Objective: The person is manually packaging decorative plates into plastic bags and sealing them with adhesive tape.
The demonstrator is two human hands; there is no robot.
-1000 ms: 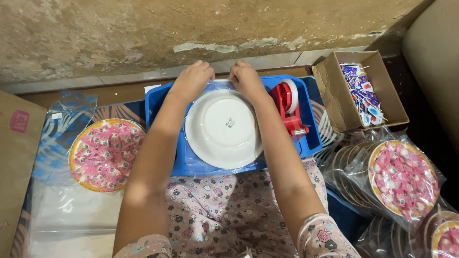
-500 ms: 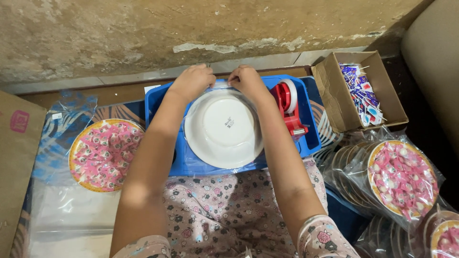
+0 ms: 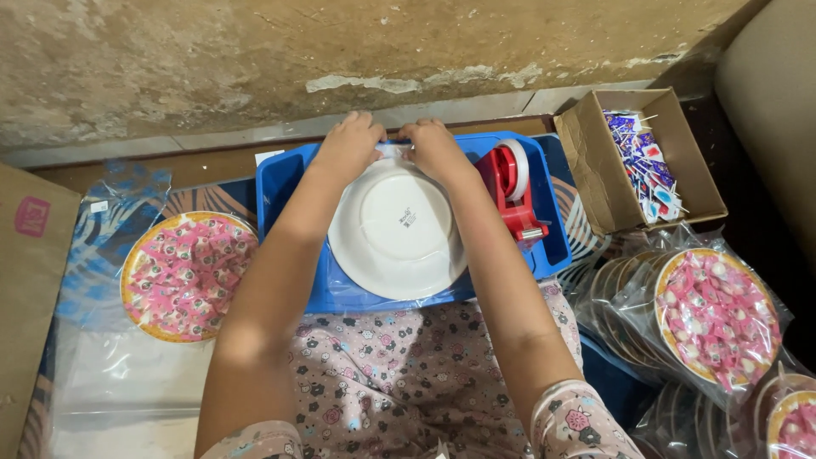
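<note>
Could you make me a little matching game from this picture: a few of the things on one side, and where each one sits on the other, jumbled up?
Things:
1. white plate
2. red tape dispenser
3. cardboard box of small picks
4. pink patterned plate

Places:
A. lying in clear plastic, left of the blue tray
B. upside down in the middle of the blue tray
C. beyond the tray's right end
D. on the tray, right of the white plate

Pairs: 1-B, 2-D, 3-C, 4-A

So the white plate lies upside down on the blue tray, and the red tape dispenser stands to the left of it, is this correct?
Not quite. In the head view the red tape dispenser stands to the right of the white plate, which does lie upside down on the blue tray.
</note>
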